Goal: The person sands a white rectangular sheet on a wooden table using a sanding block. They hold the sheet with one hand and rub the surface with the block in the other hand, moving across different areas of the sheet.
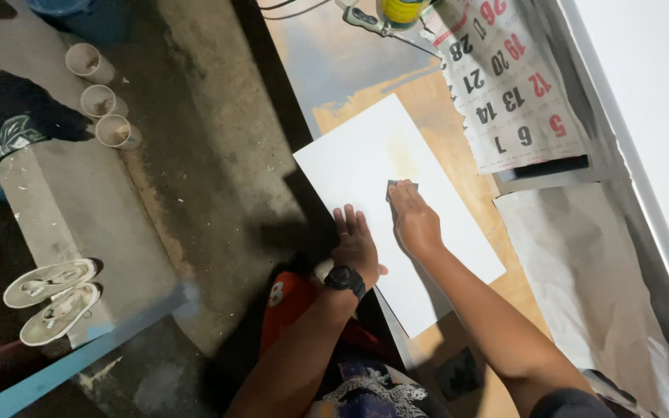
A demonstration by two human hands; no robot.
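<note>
Right hand (pixel 414 220) presses a small dark pad (pixel 393 186) flat under its fingertips onto the white panel (pixel 365 162), which lies on the wooden worktop (pixel 435 104). Left hand (pixel 355 244) (black watch (pixel 344 279) on the wrist) lies open, fingers spread, palm down on the panel's near edge.

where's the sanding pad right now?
Head view, centre: the small dark sanding pad sits under the right hand's fingertips on the white board, just below its yellowish smudge; the left hand lies flat beside.

Left hand (pixel 356 244) flat; right hand (pixel 414 219) pressing
</note>
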